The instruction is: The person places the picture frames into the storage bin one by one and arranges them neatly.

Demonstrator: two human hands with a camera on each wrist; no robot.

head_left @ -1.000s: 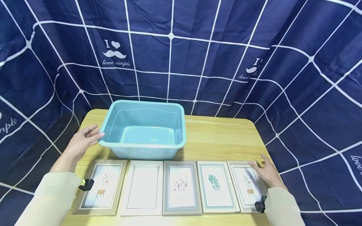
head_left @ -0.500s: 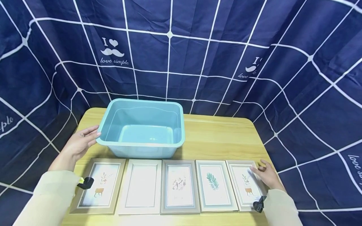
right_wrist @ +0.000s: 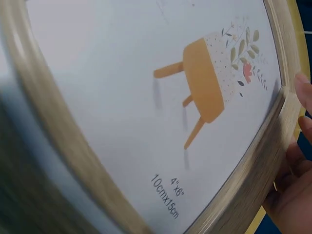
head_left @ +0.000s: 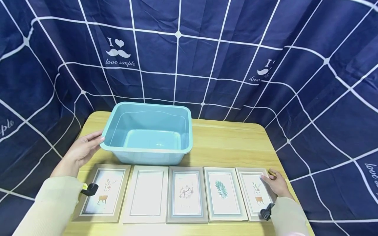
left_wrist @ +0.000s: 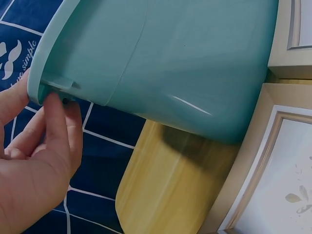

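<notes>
A light blue plastic tub [head_left: 147, 158] stands toward the back left of the wooden table. My left hand [head_left: 79, 151] pinches its left rim; in the left wrist view the thumb lies on the lip and the fingers [left_wrist: 57, 124] reach under it. At the right end of a row of frames lies a picture frame [head_left: 245, 196] with a potted-plant print. My right hand [head_left: 278, 185] grips its upper right corner, thumb on the face side. The right wrist view shows the same picture frame [right_wrist: 243, 195] close up, with the fingertips partly hidden behind its edge.
Left of it in the row lie a leaf-print frame [head_left: 225, 217], a flower-print frame [head_left: 187, 220], a pale frame [head_left: 144, 220] and another potted-plant frame [head_left: 98, 218]. Bare wooden table [head_left: 230, 141] shows right of the tub. A blue grid curtain [head_left: 195, 55] surrounds the table.
My right hand has come down onto the rightmost frame's upper right corner, and its fingers have closed there. The left hand stays at the tub's rim. The view has shifted slightly.
</notes>
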